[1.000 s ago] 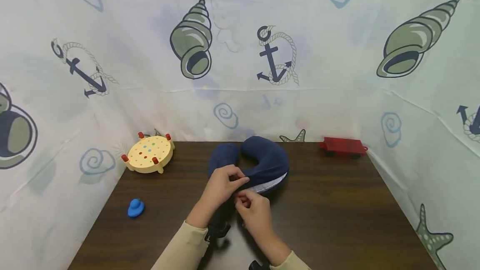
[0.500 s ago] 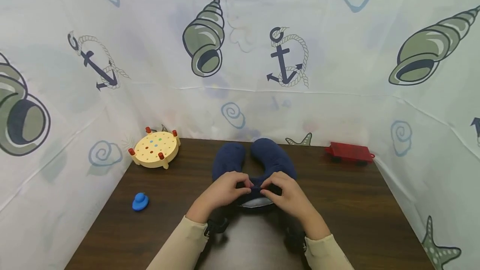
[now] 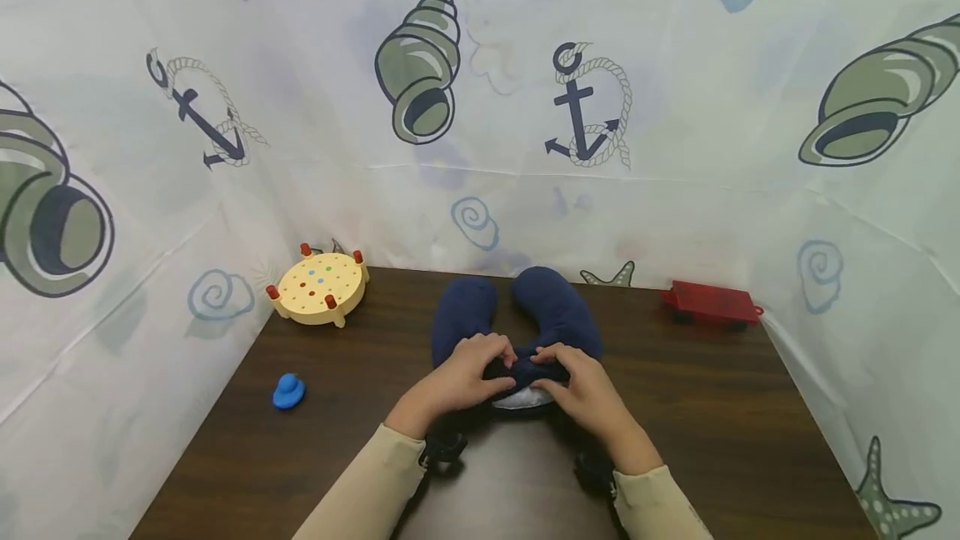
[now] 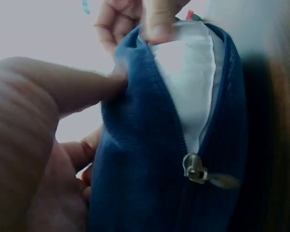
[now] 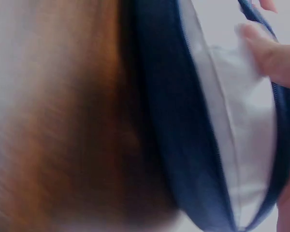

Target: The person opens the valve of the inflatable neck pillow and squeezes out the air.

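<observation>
A navy U-shaped neck pillow lies on the table, its two arms pointing away from me. Along its near curve the zipper is partly undone, showing a white inner. The zipper slider sits at one end of the gap in the left wrist view. My left hand grips the cover, thumb on the navy fabric and fingers behind it. At the opening, my right hand holds the other side of the same flap. Its thumb lies over the white inner, other fingers behind the cover.
A yellow round pegboard toy with red pegs stands at the back left. Nearer is a small blue hat-shaped piece. A red wagon-like toy sits at the back right, by the patterned cloth backdrop.
My right hand has moved from below the left hand to the right along the opening and taken hold of the cover. The pillow has turned slightly, and the head view has shifted.
</observation>
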Motion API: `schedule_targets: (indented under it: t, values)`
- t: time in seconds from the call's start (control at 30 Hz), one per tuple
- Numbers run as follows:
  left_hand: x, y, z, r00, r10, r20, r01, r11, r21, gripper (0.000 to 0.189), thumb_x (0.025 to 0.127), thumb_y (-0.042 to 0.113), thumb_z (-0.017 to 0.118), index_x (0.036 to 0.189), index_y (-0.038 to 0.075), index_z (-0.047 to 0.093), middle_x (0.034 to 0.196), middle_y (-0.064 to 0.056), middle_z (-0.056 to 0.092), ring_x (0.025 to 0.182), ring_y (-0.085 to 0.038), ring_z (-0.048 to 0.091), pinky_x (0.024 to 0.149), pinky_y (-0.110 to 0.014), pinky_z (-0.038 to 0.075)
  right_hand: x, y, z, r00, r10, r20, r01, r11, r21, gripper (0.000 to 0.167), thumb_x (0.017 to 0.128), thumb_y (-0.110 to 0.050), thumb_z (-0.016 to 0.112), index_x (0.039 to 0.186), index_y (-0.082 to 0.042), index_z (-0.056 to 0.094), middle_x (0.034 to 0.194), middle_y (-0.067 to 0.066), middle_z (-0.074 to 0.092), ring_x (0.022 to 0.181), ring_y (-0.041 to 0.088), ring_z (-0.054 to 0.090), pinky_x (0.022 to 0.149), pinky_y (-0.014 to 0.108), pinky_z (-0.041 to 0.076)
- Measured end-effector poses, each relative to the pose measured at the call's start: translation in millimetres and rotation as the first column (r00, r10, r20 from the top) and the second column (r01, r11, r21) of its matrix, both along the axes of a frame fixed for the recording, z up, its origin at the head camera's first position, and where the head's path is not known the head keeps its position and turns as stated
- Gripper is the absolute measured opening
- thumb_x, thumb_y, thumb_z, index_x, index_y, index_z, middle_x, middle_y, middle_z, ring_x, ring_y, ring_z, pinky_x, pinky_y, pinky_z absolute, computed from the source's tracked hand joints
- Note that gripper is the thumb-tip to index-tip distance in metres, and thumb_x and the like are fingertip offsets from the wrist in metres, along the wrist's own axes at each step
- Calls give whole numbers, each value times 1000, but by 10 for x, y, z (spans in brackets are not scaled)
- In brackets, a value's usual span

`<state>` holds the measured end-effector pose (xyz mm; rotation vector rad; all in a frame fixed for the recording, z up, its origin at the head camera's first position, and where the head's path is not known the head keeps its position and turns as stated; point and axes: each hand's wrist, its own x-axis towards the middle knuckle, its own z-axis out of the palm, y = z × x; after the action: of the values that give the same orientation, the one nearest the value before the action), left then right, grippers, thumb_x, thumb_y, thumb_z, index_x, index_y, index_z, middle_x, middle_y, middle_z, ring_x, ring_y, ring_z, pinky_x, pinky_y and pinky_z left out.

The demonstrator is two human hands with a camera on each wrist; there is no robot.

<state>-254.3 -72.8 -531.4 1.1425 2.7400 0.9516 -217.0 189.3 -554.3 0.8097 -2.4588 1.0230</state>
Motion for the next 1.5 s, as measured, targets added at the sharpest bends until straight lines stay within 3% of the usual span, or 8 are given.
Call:
schedule_targets:
  t: [0.17, 0.47, 0.67, 0.8, 0.93, 1.13, 1.37, 1.5]
  values:
    - [8, 64, -49, 997, -36, -68, 30, 997, -76, 45, 85, 46, 94, 106, 29, 59, 113, 12, 56, 103, -12, 44, 89, -36, 30, -5, 6, -74, 1000, -29, -7, 28, 996, -83, 30, 82, -10, 96, 105, -17, 78, 115, -6, 82, 117, 19, 78, 100, 41, 59]
    - [-24, 54, -85, 995, -56, -82, 59, 997, 44, 25, 94, 29, 88, 108, 27, 67, 121, 14, 67, 110, -12, 49, 93, -38, 33, -13, -23, -84, 997, -8, 75, 26, 967, -254, 18, 85, -10, 94, 100, -14, 86, 108, 0, 85, 111, 25, 81, 99, 22, 59]
    - [-21, 49, -105, 991, -94, -98, 102, 992, 80, 14, 98, 26, 85, 111, 27, 79, 134, 9, 70, 119, -14, 53, 100, -42, 37, 3, -11, -64, 975, 35, 220, 54, 921, -386, 12, 85, -10, 93, 86, -18, 84, 103, 3, 83, 120, 28, 77, 106, 20, 55]
    - [-18, 34, -100, 986, -110, -127, 121, 989, 81, 18, 99, 28, 83, 117, 25, 85, 134, 7, 70, 120, -16, 54, 100, -43, 37, 2, 1, -72, 953, 71, 296, 65, 903, -424, 12, 86, -13, 93, 86, -21, 84, 103, 1, 82, 126, 25, 74, 109, 22, 53]
    - [-26, 26, -101, 985, -101, -143, 115, 989, 92, 18, 102, 26, 80, 119, 24, 84, 129, 9, 74, 121, -14, 56, 98, -41, 36, -11, -13, -93, 947, 107, 302, 45, 889, -455, 9, 89, -14, 91, 93, -18, 84, 105, 4, 84, 127, 24, 75, 109, 25, 55]
    - [-31, 65, -129, 988, -56, -143, 70, 993, 90, 25, 105, 24, 76, 130, 28, 75, 119, 11, 76, 111, -10, 58, 97, -39, 36, 24, -69, -76, 952, 49, 302, 93, 895, -436, 11, 90, -15, 89, 95, -20, 82, 106, 5, 84, 109, 17, 78, 93, 20, 58]
    - [2, 94, -126, 985, -47, -167, 69, 989, 133, 6, 107, 19, 72, 112, 23, 72, 111, 7, 72, 106, -13, 58, 94, -38, 35, 33, -130, -49, 937, -3, 348, 165, 885, -436, 8, 93, -22, 89, 96, -24, 82, 104, -3, 83, 107, 15, 75, 99, 28, 57]
    - [-18, 81, -146, 979, -69, -191, 102, 980, 168, 19, 108, 16, 69, 115, 30, 81, 116, 14, 78, 107, -10, 57, 92, -37, 33, 2, -93, -69, 933, 27, 358, 144, 885, -442, 9, 96, -21, 86, 105, -22, 83, 111, -1, 82, 111, 15, 74, 97, 23, 57]
